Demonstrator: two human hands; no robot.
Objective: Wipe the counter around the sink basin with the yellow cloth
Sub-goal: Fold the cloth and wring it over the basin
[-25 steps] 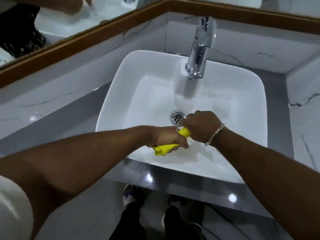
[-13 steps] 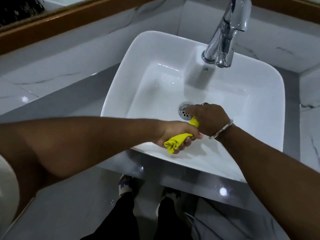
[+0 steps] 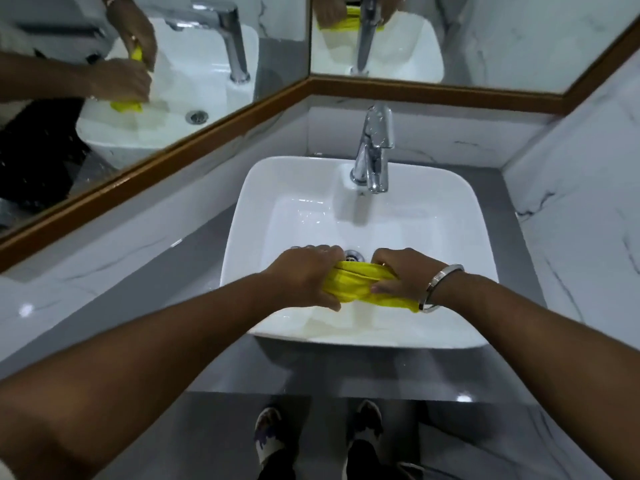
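A yellow cloth [image 3: 353,284] is stretched between both hands over the front part of the white sink basin [image 3: 298,209]. My left hand [image 3: 304,271] grips its left end. My right hand [image 3: 403,273], with a metal bangle on the wrist, grips its right end, and a corner of cloth hangs below that wrist. The cloth is bunched and partly opened out, held just in front of the drain [image 3: 354,255]. The grey counter [image 3: 194,258] runs around the basin on the left, right and front.
A chrome tap [image 3: 374,150] stands at the back of the basin. Mirrors with a wooden frame [image 3: 166,157] line the left and back walls and reflect the hands. A marble wall [image 3: 581,216] rises at the right. My feet show below the counter's front edge.
The cloth was twisted tight between the two fists; now my hands have drawn apart and the cloth is spread wider between them. The view has tilted up to show the mirrors.
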